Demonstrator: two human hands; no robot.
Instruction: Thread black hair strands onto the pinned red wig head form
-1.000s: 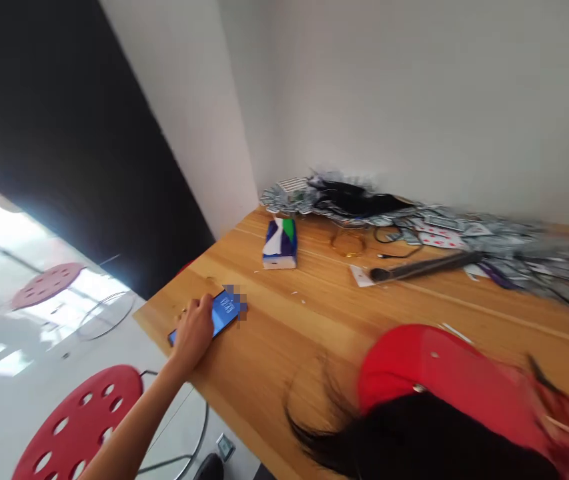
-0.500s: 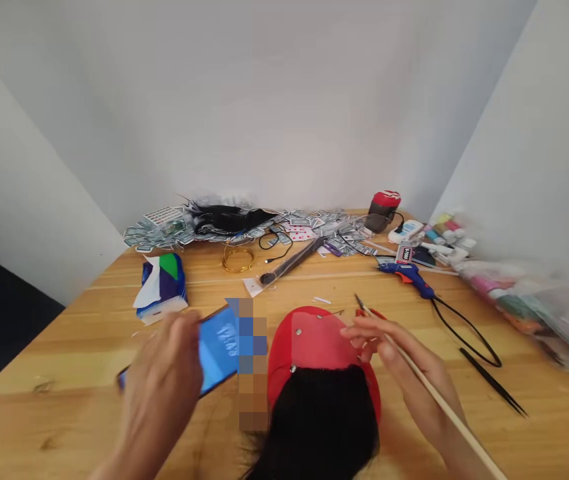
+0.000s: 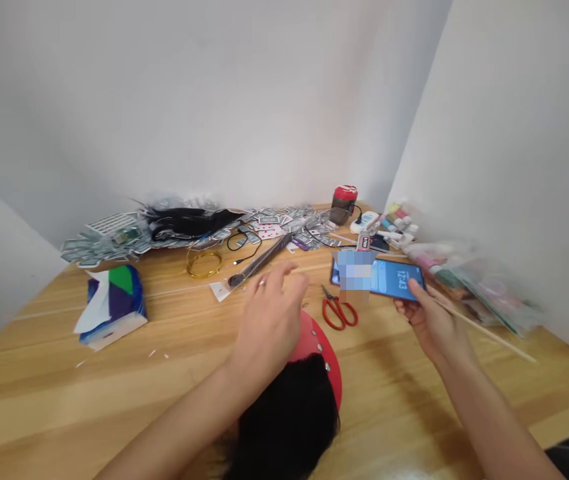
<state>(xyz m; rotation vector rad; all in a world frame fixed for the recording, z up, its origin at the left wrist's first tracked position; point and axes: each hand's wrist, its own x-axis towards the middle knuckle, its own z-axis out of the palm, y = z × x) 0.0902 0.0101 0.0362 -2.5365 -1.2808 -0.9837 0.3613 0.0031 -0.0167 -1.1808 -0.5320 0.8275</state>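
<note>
In my right hand (image 3: 431, 317) is a smartphone (image 3: 387, 279) with its blue screen lit, the thumb lying on its right end. A thin pale wooden stick (image 3: 489, 332) also passes through that hand and points out to the right; its tip is hidden. My left hand (image 3: 271, 313) hovers at a red rounded form (image 3: 331, 340), fingers loosely bent and apart, with nothing visible in them. Silvery studs (image 3: 319, 347) dot the form's edge, and long black hair (image 3: 289, 413) hangs down its near side. Whether the left fingers touch it I cannot tell.
Red-handled scissors (image 3: 340, 313) lie below the phone. At the left stands a tissue pack (image 3: 117, 307). Along the wall are scattered cards (image 3: 270, 231), a gold wire coil (image 3: 204, 264) and black hair bundles (image 3: 184, 223). Plastic bags (image 3: 469, 287) line the right side.
The phone has passed from my left hand to my right hand and moved right. My left hand has come over the red form. The view has turned right; the scissors now show fully.
</note>
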